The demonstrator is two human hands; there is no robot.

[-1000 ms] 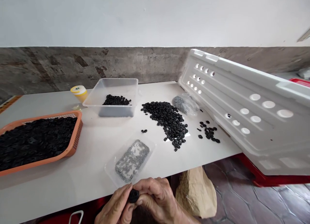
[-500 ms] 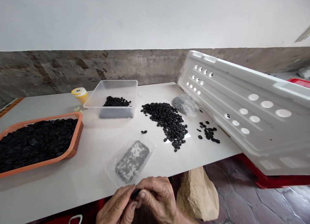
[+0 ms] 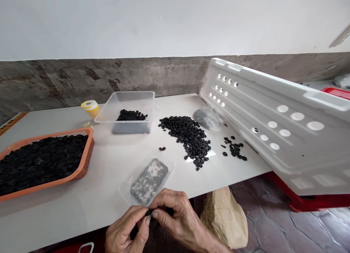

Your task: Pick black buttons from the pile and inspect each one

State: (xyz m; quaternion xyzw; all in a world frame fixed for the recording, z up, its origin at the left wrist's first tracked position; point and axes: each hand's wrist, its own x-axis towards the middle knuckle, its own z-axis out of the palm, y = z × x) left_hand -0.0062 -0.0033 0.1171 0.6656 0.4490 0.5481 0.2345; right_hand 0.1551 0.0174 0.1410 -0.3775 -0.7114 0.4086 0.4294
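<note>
My left hand and my right hand meet at the table's front edge. Between their fingertips is a small black piece, mostly covered by the fingers; both hands pinch it. Just beyond them lies a clear shallow tray with many tiny grey metal parts inside. A heap of small black oval pieces with holes is spread on the table to the right of the tray. A couple of loose black pieces lie between tray and heap.
An orange basket full of black pieces stands at the left. Behind are a clear plastic bin and a yellow-and-white tub. A plastic bag, a few scattered black pieces and a leaning white perforated panel are at the right.
Both hands have risen slightly, and my left hand's fingers have spread a little farther from the palm. The black piece stays between the fingertips.
</note>
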